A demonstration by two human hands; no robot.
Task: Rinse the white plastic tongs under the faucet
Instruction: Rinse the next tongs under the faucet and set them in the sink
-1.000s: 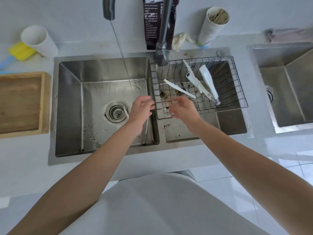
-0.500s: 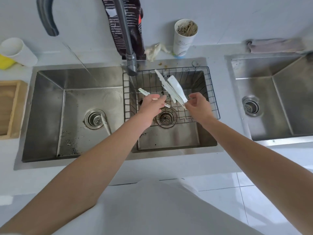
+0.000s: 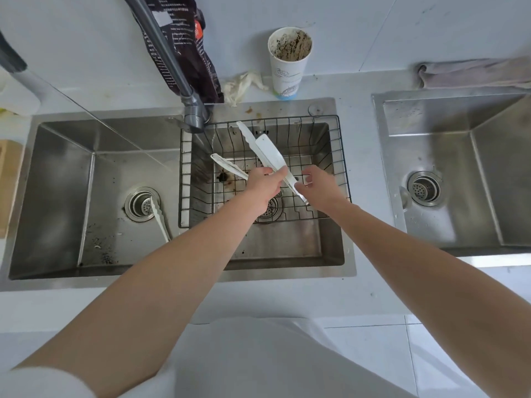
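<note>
The white plastic tongs (image 3: 270,158) are held above the black wire basket (image 3: 342,156) that sits in the middle stainless-steel basin (image 3: 287,248). Their long axis runs from about eleven o'clock, where the scalloped tips rise near the basket's back rim, down to about five o'clock, where the hinge end lies between the two hands. The left hand (image 3: 263,186) is clamped around the lower part of the arms, thumb on top. The right hand (image 3: 319,186) is just beside the hinge end at three o'clock from it, fingers curled but parted; whether it touches the tongs cannot be told.

The grey faucet spout (image 3: 17,64) is swung out toward nine o'clock, and a thin stream (image 3: 94,122) is seen slanting into the left basin (image 3: 57,196). The coming move is therefore judged to be a carry toward nine o'clock, best led by the left hand, which is nearer the water. A second white serrated utensil (image 3: 159,218) lies by that basin's drain, and a third white piece (image 3: 227,166) rests in the basket.
</note>
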